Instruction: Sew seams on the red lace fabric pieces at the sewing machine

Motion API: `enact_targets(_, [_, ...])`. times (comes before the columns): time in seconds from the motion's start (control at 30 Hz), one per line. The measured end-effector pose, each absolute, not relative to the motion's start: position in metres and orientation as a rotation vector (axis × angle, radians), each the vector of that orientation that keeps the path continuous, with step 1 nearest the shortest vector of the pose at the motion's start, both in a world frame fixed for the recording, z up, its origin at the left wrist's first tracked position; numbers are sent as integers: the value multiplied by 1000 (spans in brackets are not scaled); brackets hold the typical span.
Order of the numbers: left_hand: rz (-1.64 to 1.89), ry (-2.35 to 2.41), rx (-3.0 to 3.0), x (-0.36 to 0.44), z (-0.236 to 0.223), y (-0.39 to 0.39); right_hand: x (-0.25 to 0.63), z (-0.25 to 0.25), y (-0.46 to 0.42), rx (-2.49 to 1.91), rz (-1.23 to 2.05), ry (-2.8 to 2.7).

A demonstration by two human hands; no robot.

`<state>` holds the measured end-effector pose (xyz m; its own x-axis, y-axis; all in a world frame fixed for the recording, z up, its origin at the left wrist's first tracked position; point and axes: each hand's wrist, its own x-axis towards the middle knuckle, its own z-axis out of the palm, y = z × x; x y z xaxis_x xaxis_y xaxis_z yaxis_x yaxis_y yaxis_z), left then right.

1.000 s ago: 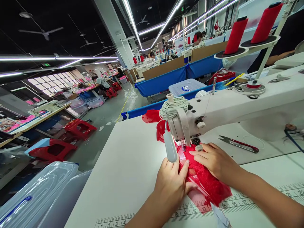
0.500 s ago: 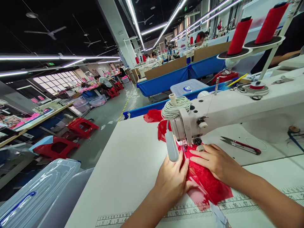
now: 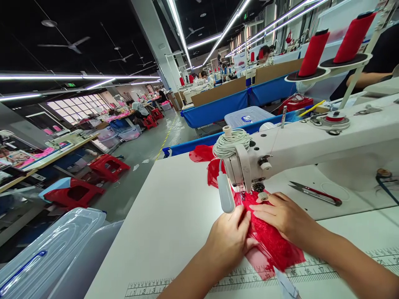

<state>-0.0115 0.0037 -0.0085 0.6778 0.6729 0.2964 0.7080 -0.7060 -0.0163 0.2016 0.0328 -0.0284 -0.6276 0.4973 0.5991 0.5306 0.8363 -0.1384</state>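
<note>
Red lace and sheer fabric (image 3: pixel 271 241) lies under the needle area (image 3: pixel 242 196) of a white sewing machine (image 3: pixel 311 143), with more red cloth bunched behind the head. My left hand (image 3: pixel 227 236) is at the fabric's left edge, thumb and fingers closed on it just in front of the presser foot. To the right, my right hand (image 3: pixel 286 218) lies flat on the lace, fingers stretched toward the foot. A small grey lamp (image 3: pixel 225 193) hangs beside the needle, close above my left fingertips. A whitish strip (image 3: pixel 286 284) touches the fabric's near end.
Thread snips (image 3: pixel 316 193) lie on the machine bed at the right. A ruler scale (image 3: pixel 149 287) runs along the table's front. Red thread cones (image 3: pixel 314 54) stand behind the machine. A lidded plastic bin (image 3: pixel 62 245) and red stools (image 3: pixel 107 167) are at the left.
My left hand has shifted slightly back from the needle, toward me. My right hand stays flat on the lace, and the fabric lies almost the same. The view has moved a little.
</note>
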Motion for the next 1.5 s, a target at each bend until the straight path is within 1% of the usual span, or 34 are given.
enact_targets(0.13, [-443,-1089,-2702,-13,-12,3,202,-28,32,-780,-103,-2370])
enact_targets(0.2, [-440,-1079,-2688,-13,-12,2,202,-29,32,-988,-116,-2280])
enact_targets(0.3, [-444,-1065,-2672,-12,-12,2,201,-32,32,-1443,-106,-2061])
enact_targets(0.37, [-452,-1055,-2669,-12,-12,2,197,-33,32,-1553,-24,-2048])
enact_targets(0.4, [-453,-1051,-2669,-12,-11,2,194,-33,32,-1537,60,-2072])
enact_targets(0.47, [-449,-1057,-2670,-12,-11,2,189,-29,31,-1463,338,-2042])
enact_targets(0.6, [-453,-1068,-2671,-11,-9,2,183,-13,29,-1291,1129,-1649])
enact_targets(0.67, [-474,-1057,-2677,-11,-8,2,184,-6,29,-1199,1445,-1415])
enact_targets(0.77, [-482,-1056,-2680,-12,-7,2,187,-1,31,-1127,1698,-1162])
enact_targets(0.9, [-425,-1074,-2681,-13,-8,2,189,0,32,-1126,1792,-966])
enact_targets(0.97, [-410,-1083,-2686,-13,-8,2,190,0,31,-1158,1721,-968])
enact_targets(1.03, [-411,-1088,-2688,-14,-7,2,190,-1,30,-1231,1548,-1082])
enact_targets(1.17, [-396,-1082,-2678,-16,-8,2,197,-7,30,-1391,1034,-1423])
enact_targets(1.3, [-399,-1072,-2662,-16,-10,1,209,-17,32,-1462,524,-1637])
enact_targets(1.37, [-412,-1071,-2655,-16,-10,1,212,-20,31,-1487,178,-1726])
enact_targets(1.43, [-428,-1071,-2647,-15,-10,1,211,-20,28,-1391,-181,-1843])
enact_targets(1.47, [-438,-1068,-2642,-15,-10,2,209,-19,26,-1274,-297,-1935])
enact_targets(1.5, [-447,-1063,-2640,-15,-10,2,206,-19,25,-1131,-341,-2048])
